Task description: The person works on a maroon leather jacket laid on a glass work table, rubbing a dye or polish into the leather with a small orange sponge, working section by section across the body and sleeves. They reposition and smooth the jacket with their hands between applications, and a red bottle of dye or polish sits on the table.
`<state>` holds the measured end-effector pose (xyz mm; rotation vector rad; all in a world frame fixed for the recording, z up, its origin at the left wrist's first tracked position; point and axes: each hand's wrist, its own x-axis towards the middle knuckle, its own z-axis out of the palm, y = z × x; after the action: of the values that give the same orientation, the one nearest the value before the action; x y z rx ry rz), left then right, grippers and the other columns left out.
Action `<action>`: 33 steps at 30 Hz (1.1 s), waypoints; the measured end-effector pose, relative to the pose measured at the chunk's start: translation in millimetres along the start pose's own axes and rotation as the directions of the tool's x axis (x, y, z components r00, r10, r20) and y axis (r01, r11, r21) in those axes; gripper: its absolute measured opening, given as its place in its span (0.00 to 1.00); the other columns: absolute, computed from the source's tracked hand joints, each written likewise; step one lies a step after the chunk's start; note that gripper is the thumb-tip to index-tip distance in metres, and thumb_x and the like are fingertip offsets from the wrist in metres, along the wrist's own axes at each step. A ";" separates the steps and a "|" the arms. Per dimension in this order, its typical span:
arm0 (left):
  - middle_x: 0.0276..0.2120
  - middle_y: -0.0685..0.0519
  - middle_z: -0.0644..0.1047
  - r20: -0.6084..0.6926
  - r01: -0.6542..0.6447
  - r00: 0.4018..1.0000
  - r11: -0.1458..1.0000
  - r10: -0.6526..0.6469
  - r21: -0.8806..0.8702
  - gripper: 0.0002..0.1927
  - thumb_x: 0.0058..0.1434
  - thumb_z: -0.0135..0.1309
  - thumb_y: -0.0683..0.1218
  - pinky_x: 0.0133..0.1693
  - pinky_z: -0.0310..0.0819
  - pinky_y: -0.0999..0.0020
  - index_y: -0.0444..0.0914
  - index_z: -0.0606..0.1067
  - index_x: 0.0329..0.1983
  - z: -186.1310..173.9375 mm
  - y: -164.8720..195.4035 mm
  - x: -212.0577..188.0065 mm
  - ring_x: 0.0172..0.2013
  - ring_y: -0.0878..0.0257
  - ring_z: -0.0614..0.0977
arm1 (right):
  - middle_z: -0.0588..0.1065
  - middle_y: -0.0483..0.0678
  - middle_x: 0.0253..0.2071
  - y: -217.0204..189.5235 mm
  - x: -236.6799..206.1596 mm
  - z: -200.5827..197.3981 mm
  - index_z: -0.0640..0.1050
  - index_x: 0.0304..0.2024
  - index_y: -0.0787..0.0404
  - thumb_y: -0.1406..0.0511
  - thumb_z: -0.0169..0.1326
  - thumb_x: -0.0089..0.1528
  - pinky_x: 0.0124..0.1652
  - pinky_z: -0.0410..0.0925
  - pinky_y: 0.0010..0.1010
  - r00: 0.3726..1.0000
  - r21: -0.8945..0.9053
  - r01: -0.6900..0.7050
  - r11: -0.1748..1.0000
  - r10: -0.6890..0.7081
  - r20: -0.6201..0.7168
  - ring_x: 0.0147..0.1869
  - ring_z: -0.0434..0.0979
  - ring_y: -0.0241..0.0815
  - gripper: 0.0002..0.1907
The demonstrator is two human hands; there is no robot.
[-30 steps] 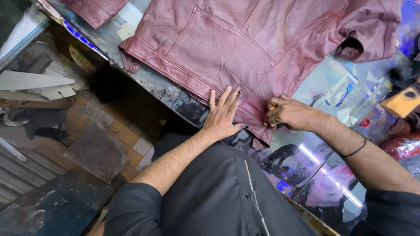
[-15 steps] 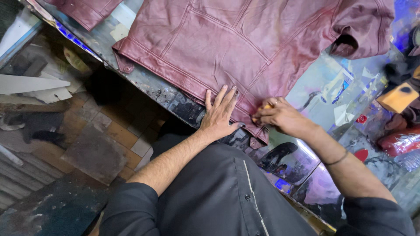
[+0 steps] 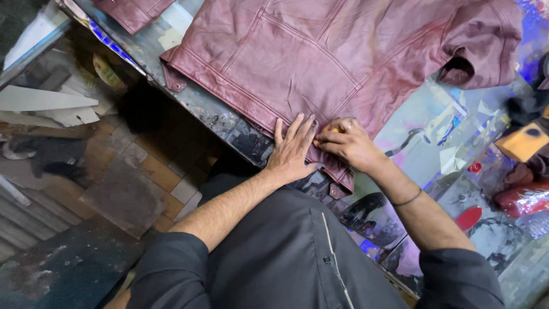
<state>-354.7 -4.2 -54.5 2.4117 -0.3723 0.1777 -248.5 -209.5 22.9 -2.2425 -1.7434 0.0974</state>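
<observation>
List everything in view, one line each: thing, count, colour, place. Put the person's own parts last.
leather jacket: one, maroon, spread flat on the table, hem toward the person.
second leather piece: one, maroon, top left edge of the table, partly out of frame.
table: one, covered in colourful glossy prints, under the jacket.
orange block: one, orange, right edge of the table.
red wrapped item: one, red, shiny, right edge below the block.
tiled floor: worn brown and grey, left of the table, with white scraps.
small orange object: one, under the right fingers; kind unclear.
wristband: one, dark, right wrist.
left hand: flat on the jacket hem, fingers spread.
right hand: curled on the hem beside the left.
</observation>
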 end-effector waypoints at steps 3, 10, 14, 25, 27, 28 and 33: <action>0.76 0.44 0.51 -0.045 -0.017 0.999 1.000 0.017 0.010 0.60 0.49 0.68 0.62 0.70 0.28 0.29 0.34 0.51 0.76 2.1 -1.1 -0.2 0.76 0.46 0.47 | 0.78 0.41 0.56 -2.0 4.9 7.2 0.83 0.51 0.54 0.63 0.53 0.57 0.58 0.62 0.43 0.998 -0.021 -0.032 0.999 0.031 -0.057 0.62 0.71 0.48 0.20; 0.76 0.43 0.53 -0.028 -0.022 0.999 1.000 0.022 0.010 0.56 0.51 0.67 0.61 0.71 0.29 0.30 0.34 0.53 0.74 4.8 -5.6 -4.0 0.76 0.46 0.49 | 0.79 0.38 0.52 -7.3 -7.2 -33.4 0.84 0.47 0.51 0.66 0.57 0.50 0.52 0.63 0.39 0.949 -0.113 -0.093 0.989 0.122 0.290 0.57 0.71 0.47 0.21; 0.76 0.43 0.53 -0.143 -0.079 0.986 0.996 0.083 0.032 0.51 0.60 0.65 0.61 0.71 0.29 0.30 0.33 0.53 0.75 5.6 -6.3 -3.9 0.77 0.46 0.49 | 0.78 0.43 0.52 -21.1 -9.3 -48.6 0.84 0.49 0.54 0.65 0.62 0.40 0.49 0.62 0.40 0.944 -0.186 -0.320 0.929 0.330 0.025 0.53 0.71 0.49 0.31; 0.75 0.43 0.54 -0.063 -0.011 0.998 0.999 0.014 0.046 0.54 0.53 0.65 0.59 0.71 0.29 0.30 0.35 0.51 0.75 10.6 -6.7 -0.3 0.76 0.47 0.49 | 0.75 0.46 0.37 -10.8 16.3 25.1 0.85 0.42 0.55 0.68 0.65 0.57 0.39 0.61 0.41 0.833 -0.191 -0.470 0.862 0.362 -0.419 0.41 0.70 0.50 0.10; 0.75 0.44 0.54 -0.058 -0.010 0.998 0.999 0.012 0.046 0.55 0.53 0.65 0.60 0.71 0.29 0.30 0.35 0.51 0.75 10.5 -6.4 -0.6 0.76 0.47 0.49 | 0.74 0.46 0.36 -9.4 18.2 27.4 0.84 0.42 0.55 0.69 0.64 0.60 0.39 0.61 0.42 0.791 -0.139 -0.499 0.855 0.384 -0.476 0.41 0.69 0.50 0.07; 0.75 0.43 0.54 -0.068 -0.013 0.998 0.999 0.015 0.038 0.55 0.53 0.65 0.60 0.71 0.30 0.30 0.35 0.50 0.76 9.9 -6.4 -0.4 0.76 0.47 0.49 | 0.72 0.48 0.35 -12.5 18.6 29.2 0.85 0.42 0.55 0.70 0.62 0.60 0.41 0.62 0.42 0.799 -0.134 -0.488 0.862 0.381 -0.465 0.41 0.69 0.51 0.08; 0.75 0.45 0.56 -0.083 -0.001 0.997 0.999 0.003 0.032 0.55 0.52 0.65 0.59 0.71 0.31 0.32 0.35 0.51 0.76 3.6 -5.4 -0.4 0.76 0.47 0.51 | 0.75 0.47 0.37 -20.0 14.9 21.8 0.84 0.40 0.56 0.70 0.59 0.56 0.41 0.64 0.41 0.933 -0.055 -0.306 0.951 0.287 -0.219 0.41 0.70 0.51 0.10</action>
<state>-353.3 -2.5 -60.6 2.4266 -0.3364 0.2857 -268.4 -186.6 9.5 -2.4654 -1.3175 -0.1492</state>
